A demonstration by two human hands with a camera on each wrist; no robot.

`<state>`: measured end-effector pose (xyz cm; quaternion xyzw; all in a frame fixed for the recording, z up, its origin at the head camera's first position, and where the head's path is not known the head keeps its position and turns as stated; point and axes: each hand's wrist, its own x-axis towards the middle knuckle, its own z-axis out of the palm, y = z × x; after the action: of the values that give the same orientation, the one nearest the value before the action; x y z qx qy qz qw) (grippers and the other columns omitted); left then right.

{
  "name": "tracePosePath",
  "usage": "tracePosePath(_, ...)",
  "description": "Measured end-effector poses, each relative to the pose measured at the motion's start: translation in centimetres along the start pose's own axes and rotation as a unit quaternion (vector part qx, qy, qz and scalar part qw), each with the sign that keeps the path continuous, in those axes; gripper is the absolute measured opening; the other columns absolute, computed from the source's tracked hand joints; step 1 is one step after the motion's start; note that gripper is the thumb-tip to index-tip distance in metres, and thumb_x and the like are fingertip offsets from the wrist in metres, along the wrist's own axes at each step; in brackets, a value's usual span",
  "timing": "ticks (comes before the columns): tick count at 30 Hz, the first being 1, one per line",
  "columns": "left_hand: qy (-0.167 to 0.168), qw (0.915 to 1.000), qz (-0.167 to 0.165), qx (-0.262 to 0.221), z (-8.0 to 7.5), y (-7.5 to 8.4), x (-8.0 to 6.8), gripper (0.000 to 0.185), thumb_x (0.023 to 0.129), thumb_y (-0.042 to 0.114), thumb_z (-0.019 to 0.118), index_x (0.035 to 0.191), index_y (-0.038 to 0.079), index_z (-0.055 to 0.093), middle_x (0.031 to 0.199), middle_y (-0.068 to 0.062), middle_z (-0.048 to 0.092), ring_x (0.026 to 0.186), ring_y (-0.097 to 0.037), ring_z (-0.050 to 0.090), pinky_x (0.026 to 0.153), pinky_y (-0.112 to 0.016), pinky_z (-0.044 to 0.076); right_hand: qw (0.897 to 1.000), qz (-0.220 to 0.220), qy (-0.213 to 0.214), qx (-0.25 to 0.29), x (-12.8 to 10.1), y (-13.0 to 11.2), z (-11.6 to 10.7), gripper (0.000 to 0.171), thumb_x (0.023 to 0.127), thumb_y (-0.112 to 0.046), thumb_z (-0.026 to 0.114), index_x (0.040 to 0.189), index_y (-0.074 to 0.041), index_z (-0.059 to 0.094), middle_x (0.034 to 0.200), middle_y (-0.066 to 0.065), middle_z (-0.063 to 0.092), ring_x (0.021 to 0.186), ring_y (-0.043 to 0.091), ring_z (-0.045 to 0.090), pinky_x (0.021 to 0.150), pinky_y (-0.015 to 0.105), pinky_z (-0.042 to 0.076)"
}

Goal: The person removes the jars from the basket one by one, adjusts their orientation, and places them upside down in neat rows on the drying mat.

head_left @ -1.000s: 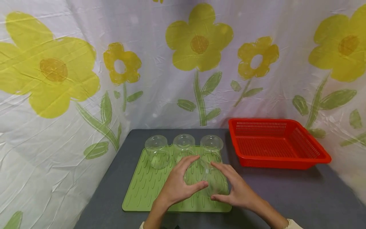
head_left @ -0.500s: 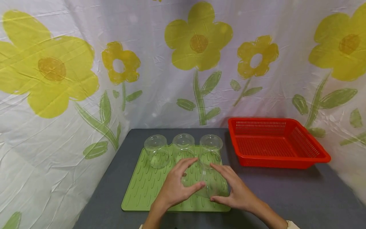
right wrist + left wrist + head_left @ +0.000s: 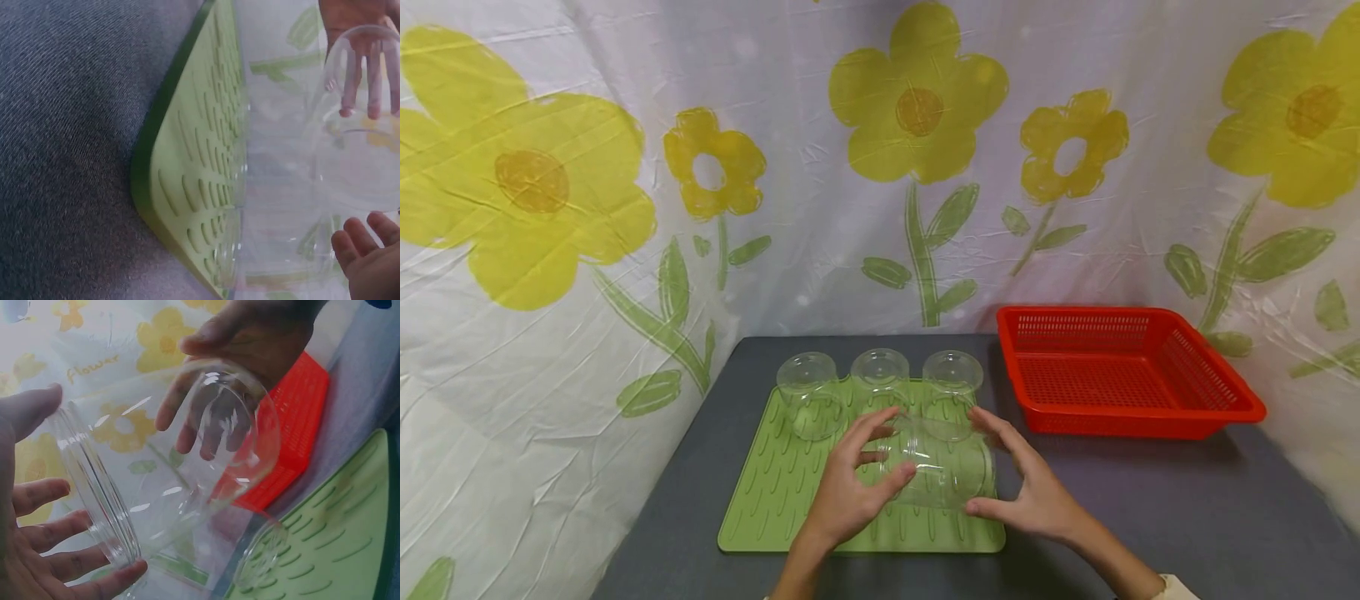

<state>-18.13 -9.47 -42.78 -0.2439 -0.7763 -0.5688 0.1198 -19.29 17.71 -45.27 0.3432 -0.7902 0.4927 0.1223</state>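
You held a clear, round plastic cup (image 3: 936, 471) on its side between both hands, above the ridged green rubber drying mat (image 3: 775, 492). Your left hand (image 3: 847, 487) cupped its open rim, fingers curled round it; your right hand (image 3: 1030, 492) gripped its base end. Three matching clear cups (image 3: 880, 375) stood upturned behind; the red perforated plastic basket (image 3: 1217, 417) sat apart

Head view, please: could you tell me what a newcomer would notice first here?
Both hands, left and right, hold a clear cup on its side over the green mat. Three more clear cups stand upside down in a row along the mat's far edge. A red basket sits to the right on the grey table, before a yellow-flowered curtain.
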Motion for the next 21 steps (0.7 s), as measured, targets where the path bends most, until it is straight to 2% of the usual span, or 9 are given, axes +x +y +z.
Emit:
tracePosePath(4,-0.002,0.9994,0.010,-0.032,-0.13,-0.26,-0.11,0.062,0.094,0.016,0.072,0.150,0.026,0.049,0.147,-0.013,0.054,0.126,-0.037,0.061,0.093,-0.039,0.059,0.996,0.014,-0.015,0.092,0.05,0.06,-0.12,0.109,0.072,0.002,0.088,0.161,-0.014,0.028,0.162,0.006,0.039,0.146,0.011,0.042,0.115,0.017,0.036)
tracePosePath(10,-0.008,0.9970,0.003,-0.076,-0.15,-0.39,-0.23,0.060,0.096,0.012,0.067,0.152,0.023,0.046,0.149,-0.014,0.052,0.129,-0.043,0.057,0.097,-0.038,0.058,0.981,0.004,-0.036,0.193,0.40,-0.02,-0.19,0.105,0.076,0.013,0.078,0.162,-0.008,0.022,0.161,0.013,0.036,0.144,0.015,0.044,0.111,0.034,0.049)
tracePosePath(15,-0.013,0.9959,-0.002,-0.090,-0.18,-0.26,-0.28,0.060,0.097,0.012,0.066,0.152,0.024,0.045,0.152,-0.011,0.050,0.132,-0.043,0.055,0.099,-0.040,0.057,0.976,0.003,-0.040,0.216,0.52,-0.10,-0.10,0.100,0.079,0.013,0.075,0.161,-0.007,0.021,0.159,0.013,0.037,0.142,0.017,0.046,0.108,0.040,0.052)
tracePosePath(21,-0.023,0.9949,-0.018,-0.096,-0.20,-0.35,-0.35,0.062,0.097,0.013,0.065,0.154,0.025,0.042,0.155,-0.012,0.046,0.136,-0.040,0.053,0.103,-0.040,0.055,0.978,0.006,-0.032,0.206,0.46,-0.31,-0.15,0.096,0.080,0.013,0.074,0.160,-0.006,0.024,0.157,0.015,0.040,0.142,0.015,0.047,0.107,0.040,0.052)
